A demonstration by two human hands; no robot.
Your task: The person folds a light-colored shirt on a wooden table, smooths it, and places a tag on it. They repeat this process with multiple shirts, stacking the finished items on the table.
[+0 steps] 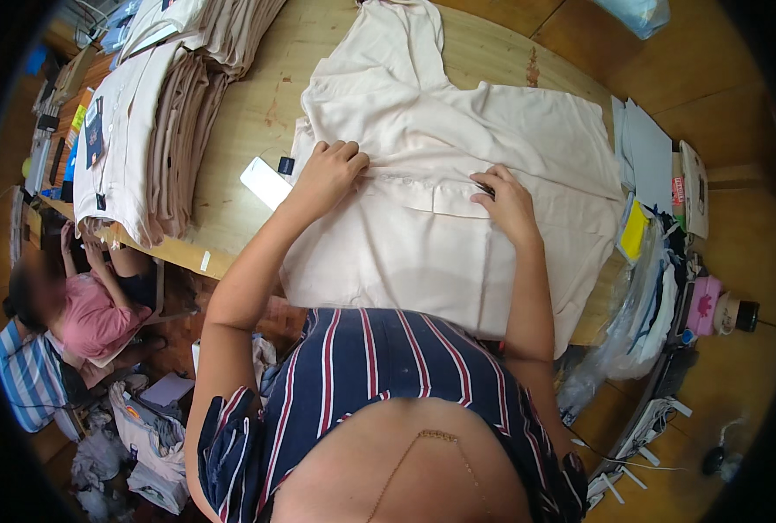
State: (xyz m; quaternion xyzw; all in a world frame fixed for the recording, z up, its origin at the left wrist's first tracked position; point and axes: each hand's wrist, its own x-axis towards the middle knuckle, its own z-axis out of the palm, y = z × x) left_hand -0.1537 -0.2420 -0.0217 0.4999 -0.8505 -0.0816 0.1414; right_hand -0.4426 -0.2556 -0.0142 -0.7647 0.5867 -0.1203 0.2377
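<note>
While the left hand (328, 174) presses curled fingers flat at nine o'clock and the right hand (503, 202) pinches a fold at three, the cream shirt (440, 166) lies spread on the wooden table (257, 105); folding looks underway, the crease needing smoothing next.

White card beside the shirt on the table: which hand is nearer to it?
Left. The left hand rests on the cream shirt right beside the white card; the right hand lies farther across the shirt, away from it.
</note>
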